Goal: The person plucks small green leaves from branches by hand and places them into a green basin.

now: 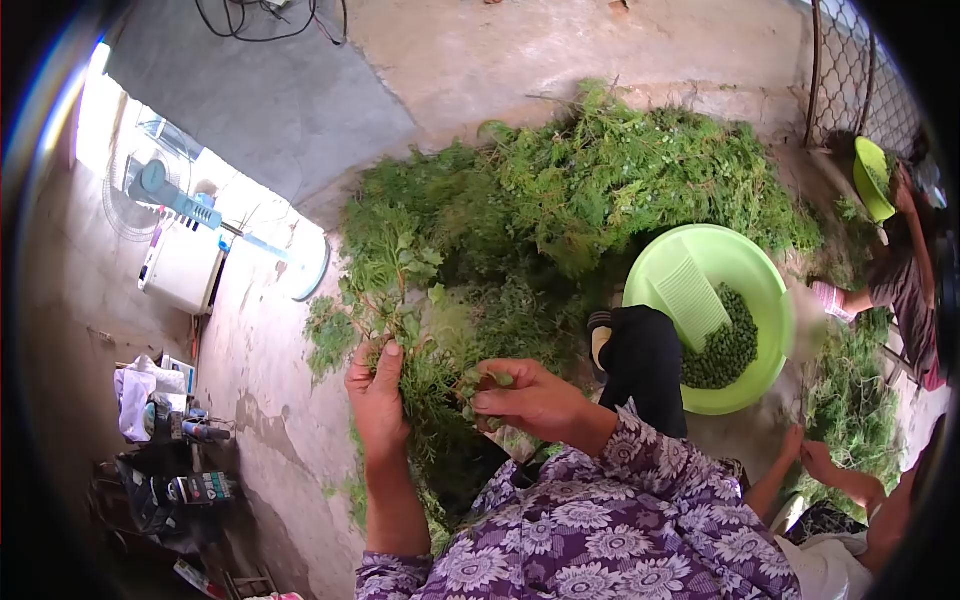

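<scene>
My left hand [380, 405] is closed round a leafy green branch [405, 290] that rises above its fingers. To its right, my right hand [525, 400] pinches a few small green pieces [480, 395] between thumb and fingers, close beside the foliage. Beyond both hands lies a large heap of feathery green branches [620, 180]. A light green basin [775, 320] with a ribbed panel stands to the right of my knee, and small round green berries [735, 345] are gathered in it.
At the left are a standing fan [175, 195], a white box-like appliance [185, 265] and a cluttered shelf [180, 490]. Two other people sit at the right, one near a green bowl [873, 180], with more branches [850, 400] between them. A wire fence [870, 80] stands behind.
</scene>
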Demonstrator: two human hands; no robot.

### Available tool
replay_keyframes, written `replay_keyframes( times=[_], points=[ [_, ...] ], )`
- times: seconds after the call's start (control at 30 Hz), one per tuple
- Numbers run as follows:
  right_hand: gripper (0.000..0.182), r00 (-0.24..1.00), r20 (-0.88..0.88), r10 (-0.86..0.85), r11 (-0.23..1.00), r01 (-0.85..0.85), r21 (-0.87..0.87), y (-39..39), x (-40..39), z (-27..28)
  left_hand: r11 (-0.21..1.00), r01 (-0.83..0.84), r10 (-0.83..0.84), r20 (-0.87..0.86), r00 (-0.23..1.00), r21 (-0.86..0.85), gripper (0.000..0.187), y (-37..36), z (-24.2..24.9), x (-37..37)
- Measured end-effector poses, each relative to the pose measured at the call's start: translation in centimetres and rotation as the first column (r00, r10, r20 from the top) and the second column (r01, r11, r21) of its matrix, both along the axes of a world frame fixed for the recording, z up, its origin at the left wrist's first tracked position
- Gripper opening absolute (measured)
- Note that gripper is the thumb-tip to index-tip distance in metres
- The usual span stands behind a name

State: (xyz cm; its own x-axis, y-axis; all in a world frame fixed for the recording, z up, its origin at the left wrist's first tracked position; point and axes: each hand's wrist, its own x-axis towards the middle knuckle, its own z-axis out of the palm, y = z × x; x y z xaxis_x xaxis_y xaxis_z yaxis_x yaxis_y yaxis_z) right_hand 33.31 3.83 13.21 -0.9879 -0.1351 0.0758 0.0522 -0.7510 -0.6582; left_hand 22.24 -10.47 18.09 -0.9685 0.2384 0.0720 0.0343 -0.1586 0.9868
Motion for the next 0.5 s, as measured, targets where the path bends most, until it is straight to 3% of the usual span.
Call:
replay_keyframes(
  times=[0.1,0.17,0.27,0.37,0.43,0.47,0.5],
  points=[
    [0.021,0.998,0.065,0.006,0.998,-0.002,-0.063,0.0,-0.1,-1.1,0.991,0.070,-0.075,-0.040,0.996,-0.116,0.022,-0.6,0.0,0.2],
    [0.022,0.997,0.076,0.019,0.995,-0.012,-0.096,0.0,-0.3,-1.7,0.974,0.138,-0.168,-0.164,0.972,-0.182,0.027,-1.2,-0.4,0.2],
    [0.021,0.989,0.149,0.001,0.999,0.007,-0.051,0.0,-0.3,-1.8,0.950,0.164,-0.177,-0.023,0.984,-0.267,0.028,-0.5,0.7,1.2],
    [0.019,0.975,0.199,-0.100,0.995,0.095,0.034,-0.1,-0.2,-1.6,0.954,0.098,-0.119,-0.057,0.991,-0.285,0.025,-1.4,-1.4,-0.1],
    [0.019,0.964,0.115,-0.238,0.953,0.209,0.220,0.2,0.1,-1.9,0.953,0.059,-0.089,-0.086,0.992,-0.299,0.021,-1.8,-1.5,-0.1],
    [0.019,0.964,0.115,-0.238,0.952,0.208,0.223,1.0,0.3,-1.8,0.950,0.019,-0.059,-0.117,0.991,-0.313,0.018,-2.0,-1.6,-0.1],
    [0.018,0.964,0.154,-0.218,0.973,0.202,0.110,2.1,0.6,-1.6,0.951,0.020,-0.059,-0.117,0.991,-0.310,0.018,-2.7,-1.8,-0.5]
  ],
)
